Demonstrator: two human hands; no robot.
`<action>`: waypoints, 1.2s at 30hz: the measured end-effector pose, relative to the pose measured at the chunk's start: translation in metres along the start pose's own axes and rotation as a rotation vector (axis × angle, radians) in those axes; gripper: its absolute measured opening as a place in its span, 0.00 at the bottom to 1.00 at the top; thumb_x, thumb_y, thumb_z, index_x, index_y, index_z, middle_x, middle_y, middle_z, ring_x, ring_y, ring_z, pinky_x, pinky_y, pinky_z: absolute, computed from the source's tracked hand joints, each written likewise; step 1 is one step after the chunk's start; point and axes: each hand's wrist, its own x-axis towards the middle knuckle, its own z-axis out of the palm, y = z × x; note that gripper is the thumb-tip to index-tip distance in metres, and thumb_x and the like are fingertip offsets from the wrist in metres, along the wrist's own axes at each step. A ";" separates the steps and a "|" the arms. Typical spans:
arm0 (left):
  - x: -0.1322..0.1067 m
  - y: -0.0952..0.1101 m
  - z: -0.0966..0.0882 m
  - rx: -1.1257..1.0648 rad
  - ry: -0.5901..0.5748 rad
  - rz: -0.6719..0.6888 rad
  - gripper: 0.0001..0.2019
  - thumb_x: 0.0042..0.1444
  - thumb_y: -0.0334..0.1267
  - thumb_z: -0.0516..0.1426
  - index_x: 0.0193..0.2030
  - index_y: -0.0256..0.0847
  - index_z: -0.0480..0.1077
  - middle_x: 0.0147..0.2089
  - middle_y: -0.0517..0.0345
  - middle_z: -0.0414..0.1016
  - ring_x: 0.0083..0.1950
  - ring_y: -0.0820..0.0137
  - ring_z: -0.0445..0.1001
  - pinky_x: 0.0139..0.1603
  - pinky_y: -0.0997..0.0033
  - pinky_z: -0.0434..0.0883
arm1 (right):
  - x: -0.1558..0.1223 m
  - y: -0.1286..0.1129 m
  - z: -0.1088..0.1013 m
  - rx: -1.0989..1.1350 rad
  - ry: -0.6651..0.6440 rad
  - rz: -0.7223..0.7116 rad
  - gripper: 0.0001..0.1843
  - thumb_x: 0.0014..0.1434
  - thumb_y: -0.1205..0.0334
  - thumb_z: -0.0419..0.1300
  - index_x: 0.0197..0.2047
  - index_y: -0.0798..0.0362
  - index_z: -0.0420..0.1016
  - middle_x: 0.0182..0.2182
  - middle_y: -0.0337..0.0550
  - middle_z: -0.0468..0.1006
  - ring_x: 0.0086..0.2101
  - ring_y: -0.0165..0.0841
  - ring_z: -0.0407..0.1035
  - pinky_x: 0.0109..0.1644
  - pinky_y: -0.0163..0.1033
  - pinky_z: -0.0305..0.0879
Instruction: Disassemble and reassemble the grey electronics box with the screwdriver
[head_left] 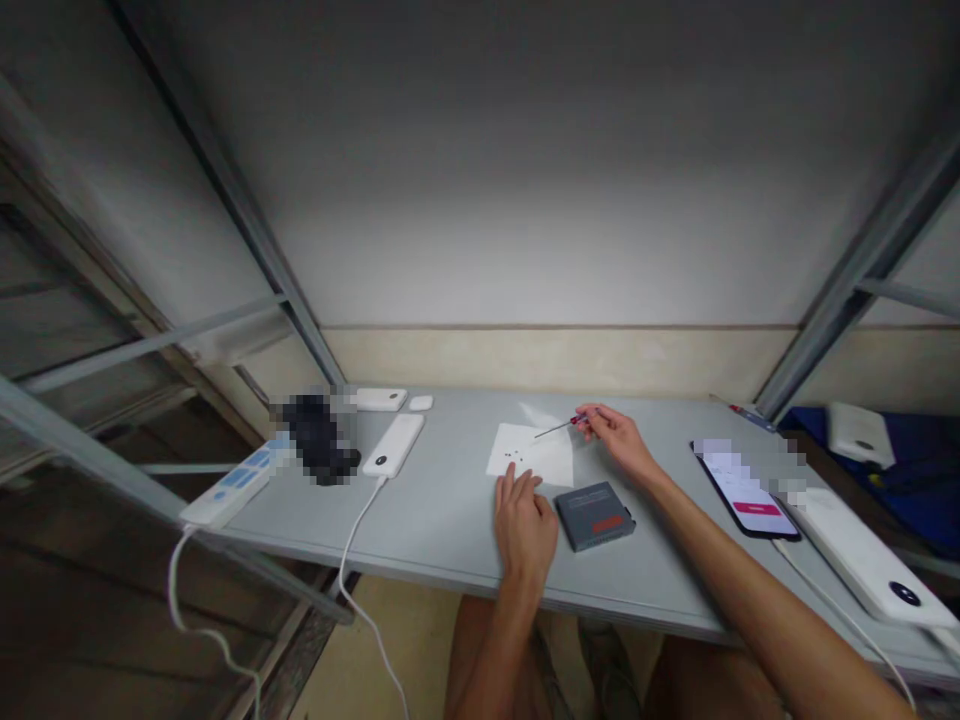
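Note:
A white sheet of paper (551, 468) lies on the grey table, with several tiny dark screws (514, 455) on its left half. My left hand (523, 515) rests at the near edge of the paper, fingers stretched toward the screws. In my right hand (611, 437) is a thin screwdriver (559, 428) with a red and dark handle, held between the fingers. Its shaft points left, and the tip is over the paper. A flat dark grey box-shaped device (595, 516) with a red label sits on the table between my hands, near the front.
White power banks (394, 443) and a power strip (229, 485) stand at left, with a blurred black object (315, 435). At right lie a lit phone (750, 495), a large white power bank (874, 555) and a pen-like tool (750, 416). Cables hang over the front edge.

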 end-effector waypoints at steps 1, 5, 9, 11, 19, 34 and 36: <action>0.000 0.002 0.001 0.042 -0.031 0.022 0.21 0.59 0.21 0.50 0.52 0.36 0.78 0.60 0.45 0.78 0.72 0.55 0.66 0.75 0.46 0.59 | -0.004 0.010 0.004 0.009 -0.020 0.009 0.31 0.61 0.32 0.60 0.46 0.54 0.80 0.34 0.46 0.82 0.30 0.34 0.71 0.41 0.40 0.69; 0.002 0.006 0.003 0.143 -0.134 0.080 0.22 0.62 0.22 0.50 0.57 0.34 0.76 0.66 0.43 0.74 0.71 0.55 0.67 0.75 0.45 0.59 | -0.018 0.030 0.009 0.036 -0.061 0.034 0.29 0.61 0.34 0.61 0.47 0.52 0.81 0.37 0.46 0.85 0.31 0.34 0.72 0.42 0.41 0.70; 0.004 0.005 0.004 0.146 -0.185 0.102 0.23 0.63 0.22 0.49 0.60 0.36 0.74 0.68 0.43 0.71 0.74 0.55 0.64 0.76 0.42 0.57 | -0.019 0.034 0.009 0.042 -0.082 0.039 0.26 0.62 0.38 0.61 0.49 0.52 0.82 0.40 0.46 0.86 0.32 0.34 0.73 0.43 0.41 0.70; 0.004 0.003 0.004 0.129 -0.189 0.110 0.23 0.63 0.22 0.49 0.61 0.37 0.74 0.68 0.45 0.71 0.74 0.56 0.63 0.76 0.41 0.56 | -0.018 0.036 0.010 0.035 -0.092 0.040 0.26 0.62 0.39 0.61 0.49 0.52 0.82 0.41 0.47 0.86 0.33 0.35 0.74 0.43 0.41 0.71; 0.005 -0.003 0.010 0.080 -0.160 0.120 0.26 0.59 0.19 0.50 0.60 0.41 0.74 0.68 0.47 0.72 0.73 0.55 0.64 0.74 0.40 0.57 | -0.016 0.039 0.010 0.005 -0.065 0.027 0.28 0.63 0.37 0.60 0.48 0.53 0.82 0.39 0.48 0.85 0.32 0.36 0.73 0.40 0.41 0.71; 0.054 -0.034 0.004 0.055 -0.040 0.221 0.20 0.59 0.20 0.52 0.51 0.39 0.79 0.56 0.48 0.81 0.58 0.56 0.72 0.61 0.49 0.72 | -0.015 0.052 0.010 -0.030 -0.068 0.020 0.28 0.64 0.38 0.59 0.53 0.52 0.81 0.44 0.49 0.86 0.38 0.39 0.76 0.48 0.45 0.71; 0.051 -0.033 0.005 0.116 -0.057 0.220 0.20 0.59 0.22 0.53 0.52 0.39 0.79 0.56 0.46 0.80 0.58 0.54 0.73 0.59 0.47 0.73 | -0.016 0.053 0.010 -0.028 -0.080 0.020 0.27 0.65 0.39 0.59 0.53 0.51 0.82 0.45 0.49 0.86 0.38 0.40 0.76 0.48 0.46 0.72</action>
